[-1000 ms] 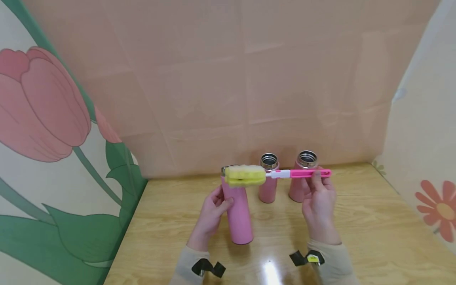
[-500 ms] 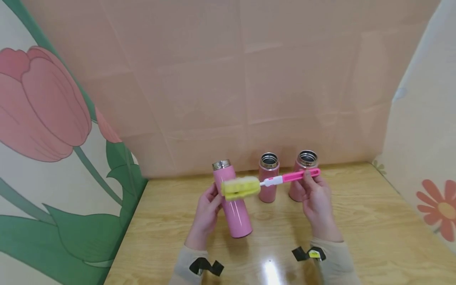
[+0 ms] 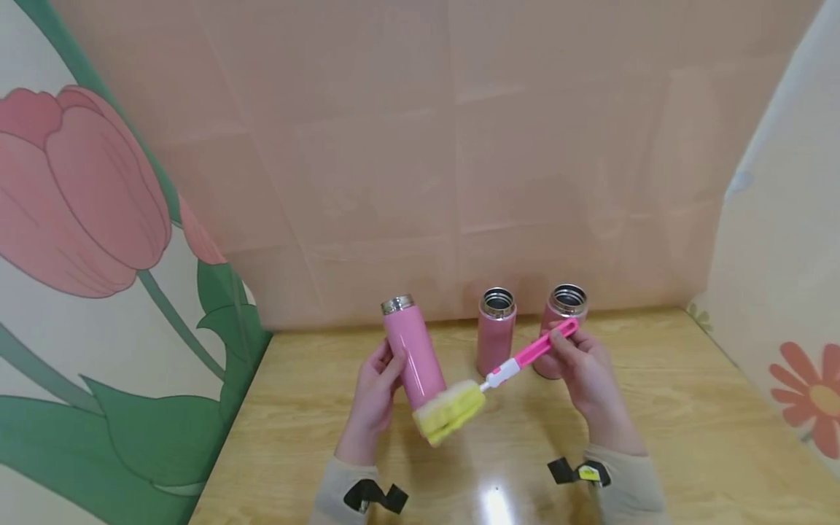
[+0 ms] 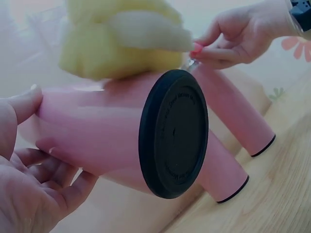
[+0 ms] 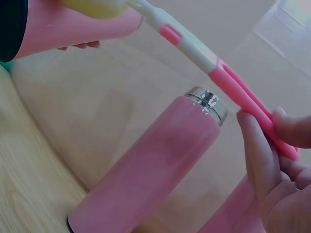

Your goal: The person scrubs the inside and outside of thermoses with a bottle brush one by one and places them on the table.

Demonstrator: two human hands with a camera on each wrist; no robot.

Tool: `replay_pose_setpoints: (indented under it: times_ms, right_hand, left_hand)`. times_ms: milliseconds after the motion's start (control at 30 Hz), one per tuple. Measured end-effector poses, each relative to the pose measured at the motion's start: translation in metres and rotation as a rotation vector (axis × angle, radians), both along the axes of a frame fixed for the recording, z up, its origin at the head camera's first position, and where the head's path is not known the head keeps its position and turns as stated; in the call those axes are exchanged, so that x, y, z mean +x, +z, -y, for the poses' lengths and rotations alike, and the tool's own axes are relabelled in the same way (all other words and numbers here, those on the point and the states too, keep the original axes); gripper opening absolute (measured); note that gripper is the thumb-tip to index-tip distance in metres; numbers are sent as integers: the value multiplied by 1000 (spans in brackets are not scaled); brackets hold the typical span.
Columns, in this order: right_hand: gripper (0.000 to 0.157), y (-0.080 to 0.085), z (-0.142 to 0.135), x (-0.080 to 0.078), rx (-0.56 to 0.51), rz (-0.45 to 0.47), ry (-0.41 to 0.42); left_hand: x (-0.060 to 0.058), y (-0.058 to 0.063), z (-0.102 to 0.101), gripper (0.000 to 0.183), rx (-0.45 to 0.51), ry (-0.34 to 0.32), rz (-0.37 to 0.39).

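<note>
My left hand (image 3: 374, 397) grips a pink thermos bottle (image 3: 412, 346) around its side, tilted with its steel mouth up and to the left. In the left wrist view the black base (image 4: 175, 133) of that bottle faces the camera. The end of a pink-and-white bottle brush (image 3: 534, 351) is pinched between thumb and fingers of my right hand (image 3: 593, 379). Its yellow and white sponge head (image 3: 453, 412) points down-left and overlaps the lower part of the held bottle. From the left wrist, the sponge (image 4: 121, 63) shows right along the bottle's side.
Two more pink bottles stand uncapped on the wooden table (image 3: 295, 408) near the back: a middle bottle (image 3: 496, 339) and a right bottle (image 3: 550, 364) partly behind my right hand. A peach cloth backdrop (image 3: 367, 182) rises behind them.
The brush's sponge head has swung down from the bottle's mouth along its side to near its base. My left hand has shifted the bottle left and tilted it more.
</note>
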State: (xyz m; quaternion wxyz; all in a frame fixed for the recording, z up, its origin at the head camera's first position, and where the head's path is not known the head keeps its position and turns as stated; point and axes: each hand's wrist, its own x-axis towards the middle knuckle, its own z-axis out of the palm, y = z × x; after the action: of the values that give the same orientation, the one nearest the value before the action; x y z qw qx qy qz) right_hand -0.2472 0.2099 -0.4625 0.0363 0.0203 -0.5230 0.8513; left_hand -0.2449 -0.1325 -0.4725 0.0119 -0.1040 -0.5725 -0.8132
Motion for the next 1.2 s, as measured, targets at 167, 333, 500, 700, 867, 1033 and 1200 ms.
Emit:
replay_pose_setpoints:
  times_ms: [167, 333, 500, 700, 867, 1033, 1200]
  right_hand:
    - [13, -4, -4, 5, 74, -15, 44]
    - [12, -6, -7, 8, 103, -42, 116]
    - [12, -5, -9, 3, 181, -68, 164]
    - [14, -1, -10, -1, 220, -45, 136]
    - [11, -3, -9, -2, 188, -49, 147]
    - [14, -6, -9, -2, 151, -62, 147]
    - [9, -6, -8, -2, 194, -38, 127]
  left_hand:
    - [1, -1, 0, 56, 14, 45, 26]
    - [1, -2, 6, 53, 8, 96, 58]
    - [-3, 2, 11, 51, 68, 151, 56]
    - [-4, 9, 13, 55, 109, 163, 28]
    - [-2, 10, 12, 55, 120, 166, 34]
    - [-2, 10, 9, 54, 111, 168, 38]
    - [-3, 9, 6, 55, 111, 170, 36]
